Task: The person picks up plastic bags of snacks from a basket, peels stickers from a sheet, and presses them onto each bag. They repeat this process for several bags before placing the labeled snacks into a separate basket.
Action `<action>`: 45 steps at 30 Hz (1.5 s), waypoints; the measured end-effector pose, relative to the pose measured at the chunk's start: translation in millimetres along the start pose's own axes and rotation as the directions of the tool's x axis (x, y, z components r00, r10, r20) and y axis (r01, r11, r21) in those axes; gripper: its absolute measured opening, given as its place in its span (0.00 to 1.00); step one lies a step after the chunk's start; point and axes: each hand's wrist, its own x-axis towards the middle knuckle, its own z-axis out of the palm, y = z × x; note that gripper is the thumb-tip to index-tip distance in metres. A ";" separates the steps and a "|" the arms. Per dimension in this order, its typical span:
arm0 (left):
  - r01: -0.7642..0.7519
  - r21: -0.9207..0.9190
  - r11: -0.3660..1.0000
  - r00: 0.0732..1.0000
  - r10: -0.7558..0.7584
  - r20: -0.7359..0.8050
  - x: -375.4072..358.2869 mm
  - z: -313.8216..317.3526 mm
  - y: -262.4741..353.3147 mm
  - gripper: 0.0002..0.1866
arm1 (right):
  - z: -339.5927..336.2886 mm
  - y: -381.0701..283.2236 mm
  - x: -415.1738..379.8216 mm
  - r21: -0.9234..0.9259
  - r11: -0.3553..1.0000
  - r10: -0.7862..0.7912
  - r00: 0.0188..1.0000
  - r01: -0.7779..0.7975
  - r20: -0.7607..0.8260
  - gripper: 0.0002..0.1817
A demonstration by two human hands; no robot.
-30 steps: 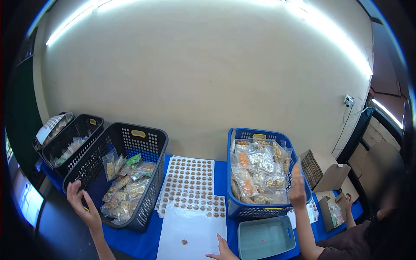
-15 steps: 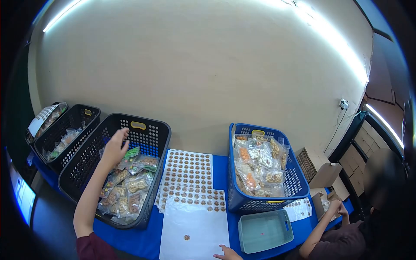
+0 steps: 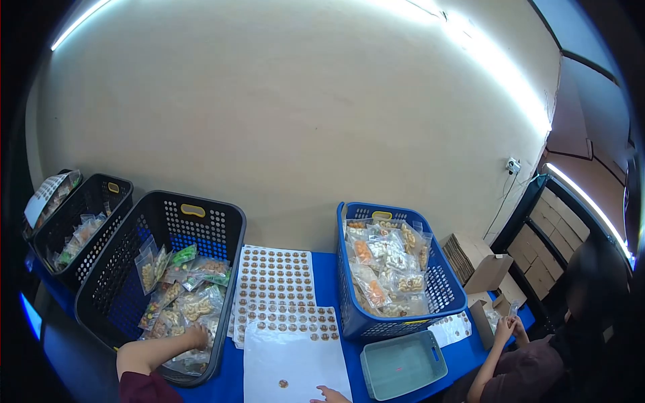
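Left of the sheet [image 3: 289, 359], a basket [image 3: 124, 275] encloses the left hand [image 3: 196, 336] at packets [image 3: 197, 307], grip indeterminable; the right hand [image 3: 330, 395], grip spread, meets the sheet, a tray [image 3: 403, 368] to the sheet's right.

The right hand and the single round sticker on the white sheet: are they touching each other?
Apart. The head view shows bare white sheet between the fingertips of the right hand and the round sticker.
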 end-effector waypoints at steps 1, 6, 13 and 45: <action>0.035 -0.097 0.995 0.999 -0.034 0.014 -1.7 -11.2 -6.2 0.39 | 5.0 5.7 2.1 -0.006 1.000 0.015 1.000 -0.015 0.000 0.35; 0.221 -0.385 0.896 0.942 -0.298 -0.152 -30.6 -63.8 -32.0 0.25 | -1.0 0.0 -4.7 -0.029 0.998 0.062 0.996 -0.060 0.067 0.35; 0.105 -0.038 0.994 0.994 -0.105 -0.007 11.8 -11.9 -55.4 0.18 | -5.1 21.8 -7.8 -0.068 0.990 0.132 0.987 -0.126 0.091 0.36; 0.592 -0.551 0.588 0.782 -0.254 0.569 -16.7 -53.9 -15.1 0.29 | -25.8 -1.0 -12.0 -0.138 0.980 0.171 0.959 -0.143 0.225 0.37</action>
